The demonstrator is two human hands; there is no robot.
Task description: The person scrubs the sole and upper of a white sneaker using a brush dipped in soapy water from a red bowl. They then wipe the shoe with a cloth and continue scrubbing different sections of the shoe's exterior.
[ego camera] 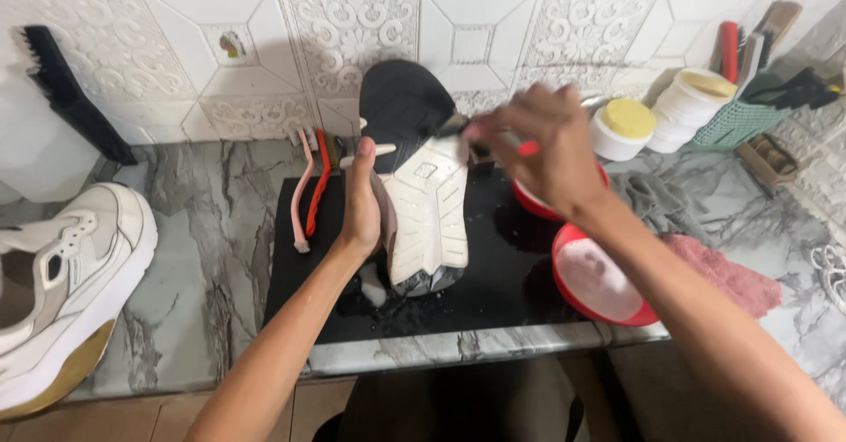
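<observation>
We've got the shoe (423,186) sole-up on the black mat (300,257), left hand (361,200) clamped round its side, right hand (542,147) pinching a small brush (458,126) at the toe, so we'd brace firm w/ short strokes.

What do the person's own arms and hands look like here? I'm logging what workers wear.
Both forearms are bare, with no sleeves in view. The left hand and right hand wear no gloves. No watch, bracelet or ring shows on either one.

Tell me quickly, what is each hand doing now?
Left hand: closed, holding the shoe.
Right hand: closed, holding a small brush.
</observation>
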